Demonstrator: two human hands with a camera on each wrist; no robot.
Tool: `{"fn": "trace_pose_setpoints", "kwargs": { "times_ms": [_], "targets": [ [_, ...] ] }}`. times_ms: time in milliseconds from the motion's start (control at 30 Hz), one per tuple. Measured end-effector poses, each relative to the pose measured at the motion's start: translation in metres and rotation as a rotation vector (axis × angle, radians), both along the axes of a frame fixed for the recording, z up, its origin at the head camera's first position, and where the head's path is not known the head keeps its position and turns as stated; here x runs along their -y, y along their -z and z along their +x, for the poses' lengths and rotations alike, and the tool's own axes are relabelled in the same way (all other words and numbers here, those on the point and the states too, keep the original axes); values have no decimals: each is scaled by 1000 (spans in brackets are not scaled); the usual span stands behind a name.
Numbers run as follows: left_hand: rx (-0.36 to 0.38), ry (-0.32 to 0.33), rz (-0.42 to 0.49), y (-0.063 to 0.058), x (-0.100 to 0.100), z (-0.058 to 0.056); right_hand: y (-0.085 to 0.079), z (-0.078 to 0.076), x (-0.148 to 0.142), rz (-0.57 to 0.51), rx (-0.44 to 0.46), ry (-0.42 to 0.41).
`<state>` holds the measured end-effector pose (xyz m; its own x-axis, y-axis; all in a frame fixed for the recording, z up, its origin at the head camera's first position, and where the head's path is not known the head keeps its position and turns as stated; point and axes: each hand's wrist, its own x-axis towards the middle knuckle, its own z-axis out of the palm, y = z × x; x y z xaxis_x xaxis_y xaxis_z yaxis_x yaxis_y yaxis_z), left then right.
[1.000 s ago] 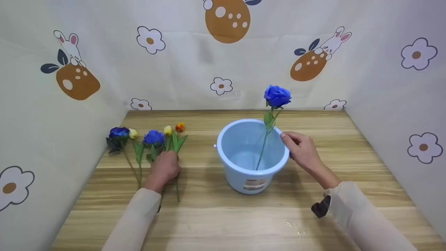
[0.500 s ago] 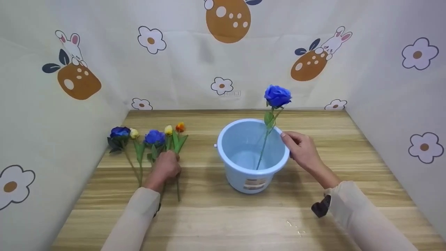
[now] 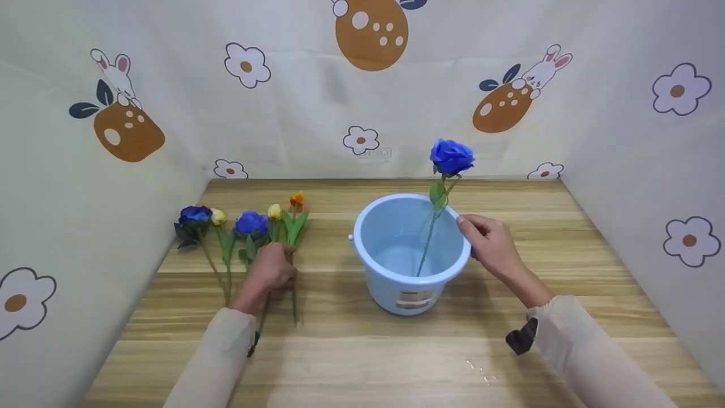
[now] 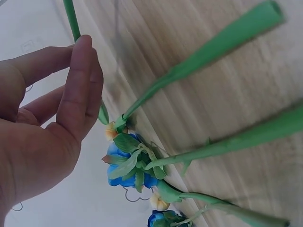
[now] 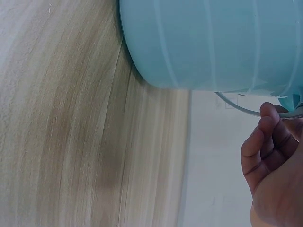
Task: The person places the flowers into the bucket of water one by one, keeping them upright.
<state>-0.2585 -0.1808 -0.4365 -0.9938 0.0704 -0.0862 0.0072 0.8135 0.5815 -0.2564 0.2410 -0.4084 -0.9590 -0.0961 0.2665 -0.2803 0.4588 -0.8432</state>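
Tabletop (image 3: 362,354), curled left fingers (image 4: 75,90) round orange tulip (image 3: 294,226)

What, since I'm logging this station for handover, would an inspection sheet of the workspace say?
Surface: wood-grain table, a few shiny specks near the front right.
Job's things: blue bucket, upright, one blue rose leaning inside; left of it, two more blue roses, two yellow flowers, one orange flower.
Clutter: nothing seen beyond the specks.
Hands: left hand pinches the orange flower's stem; right hand holds the bucket's rim.
Cables: nothing seen.
Surroundings: pale sheeting printed with rabbits and flowers.
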Motion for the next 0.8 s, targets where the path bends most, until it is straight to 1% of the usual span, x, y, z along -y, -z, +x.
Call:
{"fn": "trace_pose_setpoints", "kwargs": {
  "times_ms": [133,300,433,500,633,800],
  "targets": [
    [-53,22,11,-1,0,0,1,0,0,-6,-19,6],
    [-120,42,43,-3,-1,0,0,1,1,-9,-17,12],
    [-135,26,92,-5,-4,0,0,1,0,-4,-10,18],
    [-145,13,120,-6,-6,1,0,1,0,-2,-21,13],
    [-157,-9,198,-9,-10,3,1,0,0,-10,-38,7],
    [-127,-13,345,-17,-16,6,2,0,0,-7,-21,10]
  ]
}}
